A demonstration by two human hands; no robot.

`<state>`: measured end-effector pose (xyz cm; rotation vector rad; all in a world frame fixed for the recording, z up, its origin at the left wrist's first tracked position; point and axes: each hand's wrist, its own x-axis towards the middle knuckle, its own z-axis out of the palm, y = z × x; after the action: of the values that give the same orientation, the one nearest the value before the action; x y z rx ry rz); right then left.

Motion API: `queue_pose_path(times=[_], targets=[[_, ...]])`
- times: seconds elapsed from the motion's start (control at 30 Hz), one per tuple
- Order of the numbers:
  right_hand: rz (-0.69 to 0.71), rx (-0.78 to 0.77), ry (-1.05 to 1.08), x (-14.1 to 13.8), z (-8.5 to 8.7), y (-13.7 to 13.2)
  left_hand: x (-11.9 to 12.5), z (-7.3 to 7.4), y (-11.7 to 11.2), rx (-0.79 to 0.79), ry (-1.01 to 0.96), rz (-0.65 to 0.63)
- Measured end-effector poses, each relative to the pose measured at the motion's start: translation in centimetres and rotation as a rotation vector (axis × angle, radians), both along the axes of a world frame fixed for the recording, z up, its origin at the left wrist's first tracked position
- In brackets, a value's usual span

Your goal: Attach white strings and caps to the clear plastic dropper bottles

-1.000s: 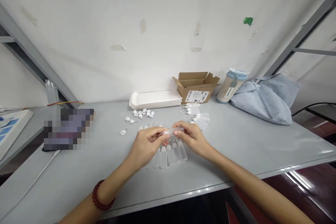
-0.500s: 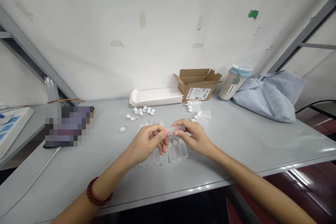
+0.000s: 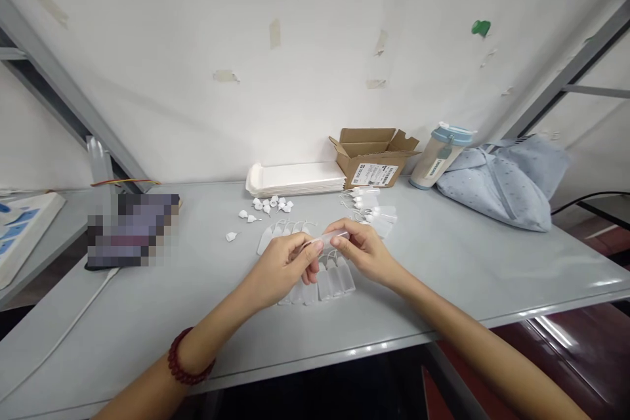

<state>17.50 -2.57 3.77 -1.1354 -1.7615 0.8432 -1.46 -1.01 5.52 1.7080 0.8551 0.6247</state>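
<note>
A small translucent plastic bottle (image 3: 335,235) is pinched between both hands above the table. My left hand (image 3: 284,267) is closed on its left end, with thumb and fingers covering that part. On the other end, my right hand (image 3: 365,251) grips with thumb and forefinger. Beneath the hands lie several bottles (image 3: 335,279) of the same kind in rows, some with thin white strings at their tops; the hands hide part of them. More capped bottles (image 3: 382,218) lie beyond my right hand. Loose white caps with thin needle-like tips (image 3: 272,203) are scattered behind my left hand.
Along the wall stand a stack of white trays (image 3: 300,177), an open cardboard box (image 3: 374,161), a tumbler (image 3: 440,156) and a pale blue cloth bag (image 3: 497,184). To the left, a blurred-out phone-like object (image 3: 135,230) is plugged into a white cable (image 3: 69,335).
Both hands still hold the bottle, which is now tilted with its right end slightly higher. My left hand has shifted a little to the right. The view has moved slightly.
</note>
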Motion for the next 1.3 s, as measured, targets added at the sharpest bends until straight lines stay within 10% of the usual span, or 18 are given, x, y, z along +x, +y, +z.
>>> queue_pose_path(times=[0.23, 0.47, 0.77, 1.3], targets=[[0.039, -0.043, -0.034, 0.4, 0.0, 0.2, -0.1, -0.3, -0.3, 0.008, 0.117, -0.008], [-0.012, -0.006, -0.124, 0.3, -0.3, 0.5, -0.2, -1.7, 0.4, 0.636, 0.339, 0.074], [-0.626, 0.271, -0.319, 8.0, -1.1, 7.0, -4.4, 0.5, 3.8, 0.525, 0.439, 0.428], [-0.493, 0.216, -0.535, 13.2, -2.5, 11.9, -10.5, 0.0, 7.4, 0.426, 0.952, 0.280]])
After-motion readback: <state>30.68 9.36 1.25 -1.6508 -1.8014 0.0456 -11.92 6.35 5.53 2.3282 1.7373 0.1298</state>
